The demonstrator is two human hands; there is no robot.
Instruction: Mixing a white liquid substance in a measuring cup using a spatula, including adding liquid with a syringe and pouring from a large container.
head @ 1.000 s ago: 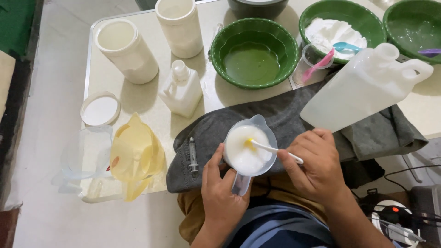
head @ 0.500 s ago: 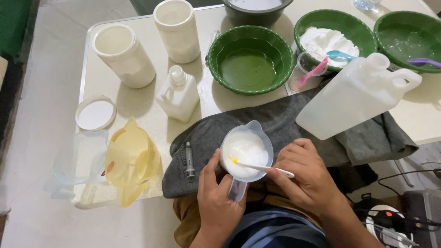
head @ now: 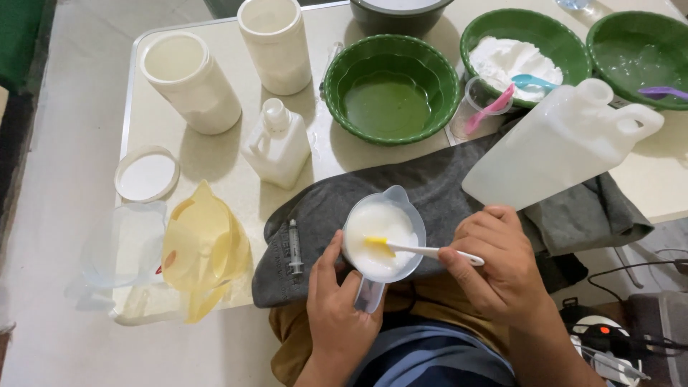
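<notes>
- L hand [head: 337,315] grips a small clear measuring cup [head: 383,240] by its handle, thumb up against the cup's side; cup sits upright at the table's near edge, on a grey cloth [head: 444,190].
- Cup holds white, creamy liquid, approx. full; spout points away from the person.
- R hand [head: 502,269] is closed round a white spatula [head: 423,250], fingers curled over the handle; its yellow tip is dipped in the white liquid, near the cup's middle.
- Clear syringe [head: 294,247] lies on the cloth just L of the cup, not touching it.
- Big white jug [head: 559,147] lies tilted on the cloth, behind the R hand, cap toward the far R.
- Green bowl [head: 390,89] w/ greenish liquid stands behind the cup, mid table.
- 2nd green bowl [head: 523,54] holds white powder plus a teal scoop; small clear cup w/ pink spoon [head: 479,111] just beside it.
- 3rd green bowl [head: 634,46] at far R, purple spoon in it.
- Small white bottle [head: 276,143] stands L of the mid bowl; two tall white jars [head: 190,82] behind it, both open.
- Round white lid [head: 147,174] lies flat near the L edge.
- Yellow pitcher [head: 204,247] & clear pitcher [head: 118,251] sit at the table's near L corner, touching.
</notes>
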